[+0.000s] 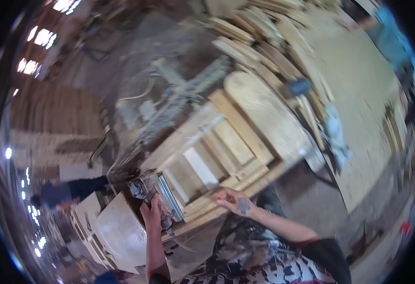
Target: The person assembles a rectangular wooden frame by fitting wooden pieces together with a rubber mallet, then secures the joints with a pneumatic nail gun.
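Dim workshop, bright windows [39,38], stacked planks [264,42], dusty floor [358,94].

Woodworking shop: stacked planks [259,42], wooden frame [217,156] on bench, sawdust-covered floor [358,94], machinery [179,94].

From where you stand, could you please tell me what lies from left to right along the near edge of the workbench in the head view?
Rounded wooden panel → left hand gripping the nail gun → right hand resting on the wooden frame → bare floor.

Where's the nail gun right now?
Head view, lower left of centre: the nail gun is gripped in the left hand, at the near edge of the wooden frame.
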`<act>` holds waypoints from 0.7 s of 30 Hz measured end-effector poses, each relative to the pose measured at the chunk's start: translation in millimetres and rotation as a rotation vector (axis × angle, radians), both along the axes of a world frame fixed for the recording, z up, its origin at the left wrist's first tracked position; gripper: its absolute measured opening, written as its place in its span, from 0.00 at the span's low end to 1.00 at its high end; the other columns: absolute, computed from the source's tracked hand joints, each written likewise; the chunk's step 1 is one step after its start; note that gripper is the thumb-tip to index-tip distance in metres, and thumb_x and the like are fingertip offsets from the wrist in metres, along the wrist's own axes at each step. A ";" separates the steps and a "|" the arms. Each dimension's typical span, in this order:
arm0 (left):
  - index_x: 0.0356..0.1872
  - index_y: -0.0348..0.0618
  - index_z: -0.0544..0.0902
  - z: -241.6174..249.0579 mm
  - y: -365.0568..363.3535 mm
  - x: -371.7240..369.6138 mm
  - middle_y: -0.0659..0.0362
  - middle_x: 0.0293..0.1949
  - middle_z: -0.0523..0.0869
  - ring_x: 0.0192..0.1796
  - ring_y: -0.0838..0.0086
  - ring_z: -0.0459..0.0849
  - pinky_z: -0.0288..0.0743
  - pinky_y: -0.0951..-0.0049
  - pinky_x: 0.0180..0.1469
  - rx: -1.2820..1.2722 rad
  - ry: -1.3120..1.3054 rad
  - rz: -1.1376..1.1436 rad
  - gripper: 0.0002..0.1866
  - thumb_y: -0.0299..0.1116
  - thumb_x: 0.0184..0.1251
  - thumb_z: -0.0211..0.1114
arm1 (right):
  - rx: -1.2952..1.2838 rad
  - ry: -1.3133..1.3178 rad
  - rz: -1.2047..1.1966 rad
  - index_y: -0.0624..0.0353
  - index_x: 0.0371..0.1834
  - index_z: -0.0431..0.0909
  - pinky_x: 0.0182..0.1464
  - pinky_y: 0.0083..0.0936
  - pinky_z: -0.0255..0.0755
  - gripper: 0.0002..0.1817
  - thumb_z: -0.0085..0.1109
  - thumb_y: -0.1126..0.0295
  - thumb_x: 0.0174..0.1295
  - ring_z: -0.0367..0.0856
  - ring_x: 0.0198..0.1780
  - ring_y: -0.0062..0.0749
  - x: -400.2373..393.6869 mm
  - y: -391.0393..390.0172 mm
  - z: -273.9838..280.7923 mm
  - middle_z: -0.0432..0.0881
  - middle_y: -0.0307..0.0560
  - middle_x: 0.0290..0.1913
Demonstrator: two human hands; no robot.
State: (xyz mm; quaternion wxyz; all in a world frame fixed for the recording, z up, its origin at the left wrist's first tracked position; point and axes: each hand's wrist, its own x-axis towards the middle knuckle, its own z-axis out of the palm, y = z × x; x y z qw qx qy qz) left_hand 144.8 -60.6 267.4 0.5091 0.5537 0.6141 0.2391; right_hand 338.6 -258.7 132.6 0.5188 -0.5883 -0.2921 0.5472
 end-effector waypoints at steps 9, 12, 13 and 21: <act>0.35 0.37 0.78 -71.9 66.5 -92.6 0.59 0.18 0.75 0.14 0.73 0.73 0.72 0.68 0.15 -0.166 0.007 0.265 0.16 0.42 0.69 0.63 | 0.035 -0.929 0.050 0.53 0.46 0.78 0.40 0.40 0.81 0.13 0.60 0.58 0.66 0.86 0.40 0.48 -5.4 35.2 -27.2 0.83 0.49 0.40; 0.36 0.37 0.78 -77.5 75.7 -88.2 0.60 0.17 0.74 0.14 0.73 0.73 0.71 0.69 0.15 -0.187 -0.059 0.205 0.14 0.40 0.70 0.63 | -0.004 -0.964 0.084 0.50 0.47 0.79 0.40 0.39 0.81 0.13 0.60 0.57 0.67 0.86 0.40 0.47 -6.5 34.7 -26.9 0.83 0.48 0.39; 0.36 0.37 0.78 -77.9 79.8 -84.7 0.60 0.17 0.74 0.14 0.73 0.73 0.71 0.69 0.15 -0.195 -0.061 0.210 0.14 0.40 0.70 0.63 | -0.026 -0.948 0.086 0.50 0.46 0.79 0.41 0.38 0.81 0.13 0.60 0.56 0.67 0.86 0.39 0.47 -6.4 36.0 -21.8 0.83 0.48 0.39; 0.36 0.39 0.79 -89.9 99.3 -74.7 0.61 0.17 0.73 0.12 0.73 0.72 0.71 0.68 0.15 -0.189 0.007 0.172 0.11 0.38 0.68 0.63 | -0.037 -0.945 0.072 0.51 0.47 0.79 0.40 0.40 0.81 0.14 0.60 0.56 0.68 0.86 0.39 0.47 -7.4 35.8 -27.6 0.85 0.47 0.40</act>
